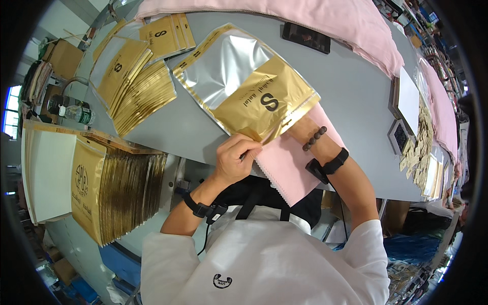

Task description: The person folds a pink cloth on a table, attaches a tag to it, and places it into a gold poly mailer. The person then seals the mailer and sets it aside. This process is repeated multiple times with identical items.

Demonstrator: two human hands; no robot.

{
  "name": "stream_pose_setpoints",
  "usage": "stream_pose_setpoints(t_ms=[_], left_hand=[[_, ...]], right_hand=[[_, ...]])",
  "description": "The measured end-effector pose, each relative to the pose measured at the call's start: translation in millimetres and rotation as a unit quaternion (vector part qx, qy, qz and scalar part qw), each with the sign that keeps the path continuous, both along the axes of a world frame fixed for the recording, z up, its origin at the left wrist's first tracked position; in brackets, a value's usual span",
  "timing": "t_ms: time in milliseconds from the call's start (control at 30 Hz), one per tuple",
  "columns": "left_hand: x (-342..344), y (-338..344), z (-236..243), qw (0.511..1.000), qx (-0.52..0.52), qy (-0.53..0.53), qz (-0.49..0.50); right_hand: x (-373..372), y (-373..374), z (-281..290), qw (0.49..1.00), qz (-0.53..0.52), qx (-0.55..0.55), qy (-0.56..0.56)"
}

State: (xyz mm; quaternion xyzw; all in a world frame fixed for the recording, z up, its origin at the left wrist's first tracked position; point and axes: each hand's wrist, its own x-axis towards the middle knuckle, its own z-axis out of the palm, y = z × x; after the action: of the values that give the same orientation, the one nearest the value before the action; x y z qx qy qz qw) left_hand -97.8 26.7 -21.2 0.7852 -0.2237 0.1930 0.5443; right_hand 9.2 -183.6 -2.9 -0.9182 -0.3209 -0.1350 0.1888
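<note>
A gold and silver packaging bag (pixel 246 81) lies slantwise over the grey table, its mouth toward me. My left hand (pixel 236 156) pinches the near corner of that mouth between thumb and fingers. Up to the wrist, my right hand (pixel 303 129) reaches inside the bag; its fingers are hidden, so I cannot tell what they hold. A folded pink cloth (pixel 287 168) with a zigzag-cut edge lies beneath my right wrist. Its far end runs up to the bag's mouth, and its near corner hangs over the table edge.
Stacked gold bags (pixel 145 94) lie at the far left. A box of upright gold bags (pixel 122 193) stands lower left, near a plastic bottle (pixel 80 114). A black phone (pixel 306 37) and pink fabric (pixel 325 18) lie at the back. Small tan tags (pixel 419 147) are heaped at right.
</note>
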Motion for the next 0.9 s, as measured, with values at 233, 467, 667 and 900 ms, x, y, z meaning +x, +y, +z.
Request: stream_pose_setpoints(t_ms=[233, 467, 667, 900], left_hand=[[0.0, 1.7, 3.8, 0.999, 0.013, 0.017, -0.039], [-0.1, -1.3, -0.1, 1.0, 0.026, 0.01, 0.011], [3.7, -0.4, 2.9, 0.99, 0.139, -0.003, -0.012], [-17.2, 4.6, 8.1, 0.996, 0.082, -0.018, 0.036]], right_hand=[[23.2, 6.7, -1.3, 1.0, 0.023, 0.016, -0.002], [-68.8, -31.5, 3.0, 0.997, 0.019, -0.035, 0.06], [-167.9, -88.1, 47.1, 0.976, 0.073, -0.066, 0.192], [-189.8, -81.9, 12.7, 0.993, 0.025, -0.047, 0.101]])
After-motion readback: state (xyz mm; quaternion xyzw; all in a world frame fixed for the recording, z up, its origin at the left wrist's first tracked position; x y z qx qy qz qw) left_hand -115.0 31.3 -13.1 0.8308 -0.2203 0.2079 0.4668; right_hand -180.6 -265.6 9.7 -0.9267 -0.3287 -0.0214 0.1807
